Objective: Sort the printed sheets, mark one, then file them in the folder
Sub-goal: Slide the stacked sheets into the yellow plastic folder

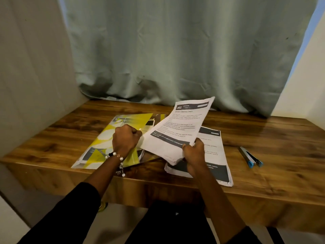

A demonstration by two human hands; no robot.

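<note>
Paper is the main thing here; the right hand (193,152) grips a bundle of printed sheets (181,131) by its bottom edge, thumb on top and fingers curled under, and lifts it off the wooden table (263,134) so it tilts up toward 1 o'clock; the top page has a dark band with the number 2652, and the smaller words are too blurry to read; how many pages are in the bundle cannot be told.

The left hand (125,138) is at 9 o'clock from the bundle, just beside its left edge; its fingers are curled in tight like a fist; it may be pinching a clear flap or a page corner, but that part is hidden by glare, so I cannot tell what it holds; a bead bracelet (117,160) sits on that wrist.

Under the left hand lies the yellow and white folder (105,136), flat on the table; the hand covers its middle.

A second pile of sheets (214,155) lies flat at 5 o'clock from the held bundle; the right hand and the bundle hide most of it, and only bits of its words show.

Two pens with blue ends (250,157) lie close together at 3 o'clock, well apart from the papers.

A pale green curtain (175,50) hangs at 12 o'clock behind the table; its top is cut off.
</note>
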